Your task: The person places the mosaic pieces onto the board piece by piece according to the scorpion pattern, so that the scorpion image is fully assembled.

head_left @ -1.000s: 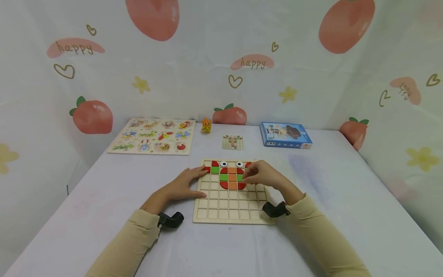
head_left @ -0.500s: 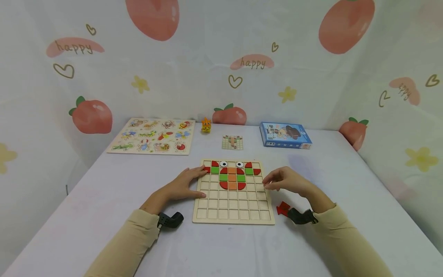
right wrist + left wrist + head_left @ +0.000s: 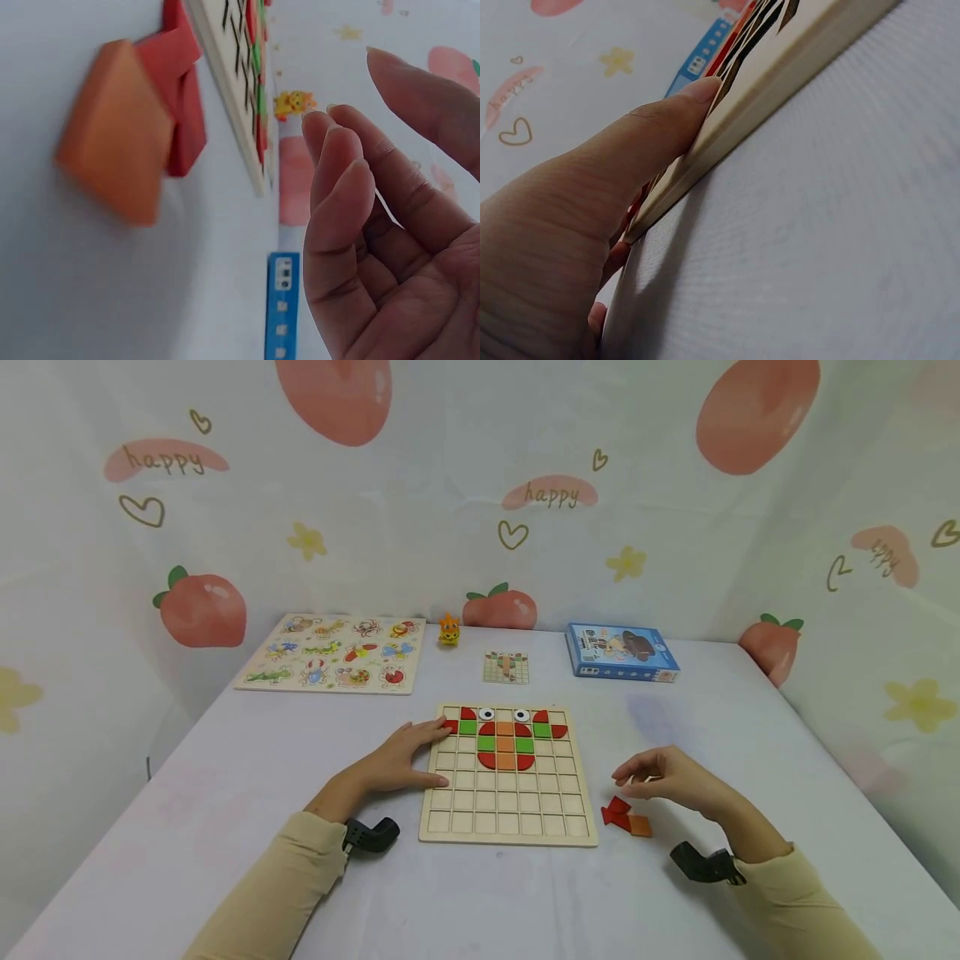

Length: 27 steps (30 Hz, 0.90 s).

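Note:
A wooden grid board lies on the white table, with red, green and orange pieces and two eye discs in its upper rows. My left hand rests on its left edge, thumb and fingers spread along the rim; the left wrist view has the thumb on the board's top edge. To the right of the board, my right hand hovers with nothing in its loosely bent fingers. Just below its fingertips lie a few red pieces and an orange square piece, seen close up in the right wrist view.
Behind the board lies a small pattern card. A wooden insect puzzle is at the back left, beside a small orange and yellow figurine. At the back right lies a blue box. A printed cloth hangs behind.
My right hand has moved away from the board's upper right, rightward and toward me, to above the loose pieces. A green and a red piece there are now uncovered. My left hand stays put.

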{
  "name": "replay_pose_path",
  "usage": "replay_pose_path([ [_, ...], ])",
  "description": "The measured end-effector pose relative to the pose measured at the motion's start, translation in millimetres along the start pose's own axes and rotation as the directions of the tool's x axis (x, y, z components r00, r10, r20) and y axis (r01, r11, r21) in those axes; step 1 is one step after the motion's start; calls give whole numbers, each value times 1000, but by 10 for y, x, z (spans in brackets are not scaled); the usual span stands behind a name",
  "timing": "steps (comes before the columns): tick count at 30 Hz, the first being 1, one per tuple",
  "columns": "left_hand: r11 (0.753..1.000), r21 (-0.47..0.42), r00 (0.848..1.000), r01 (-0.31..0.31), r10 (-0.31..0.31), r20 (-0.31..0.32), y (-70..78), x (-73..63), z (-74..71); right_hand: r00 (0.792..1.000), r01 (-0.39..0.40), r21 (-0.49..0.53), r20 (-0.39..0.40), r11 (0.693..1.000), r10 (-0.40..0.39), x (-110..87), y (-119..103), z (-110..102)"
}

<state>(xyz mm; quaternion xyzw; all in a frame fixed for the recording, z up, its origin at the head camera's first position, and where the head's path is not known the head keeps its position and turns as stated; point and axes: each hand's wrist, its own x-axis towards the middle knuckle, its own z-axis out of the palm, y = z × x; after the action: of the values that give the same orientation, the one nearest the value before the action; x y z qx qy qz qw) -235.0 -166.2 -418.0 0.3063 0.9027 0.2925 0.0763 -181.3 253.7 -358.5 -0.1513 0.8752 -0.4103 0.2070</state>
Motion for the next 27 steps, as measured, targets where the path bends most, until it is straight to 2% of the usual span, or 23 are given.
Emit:
replay_pose_path([
  [10, 1000, -5, 1000, 0, 0, -4, 3, 4, 19, 999, -45, 115, -24, 992, 48, -256, 329, 15],
  [15, 1000, -10, 1000, 1, -1, -3, 1, 3, 35, 997, -69, 133, -16, 989, 71, -338, 459, 56],
  [20, 1000, -5, 1000, 13, -13, 0, 11, -6, 30, 999, -29, 109, -20, 994, 31, -359, 498, 120],
  [27, 1000, 5, 1000, 19, -19, -2, 31, -12, -3, 996, 20, -18, -90, 1000, -22, -348, 440, 221],
])
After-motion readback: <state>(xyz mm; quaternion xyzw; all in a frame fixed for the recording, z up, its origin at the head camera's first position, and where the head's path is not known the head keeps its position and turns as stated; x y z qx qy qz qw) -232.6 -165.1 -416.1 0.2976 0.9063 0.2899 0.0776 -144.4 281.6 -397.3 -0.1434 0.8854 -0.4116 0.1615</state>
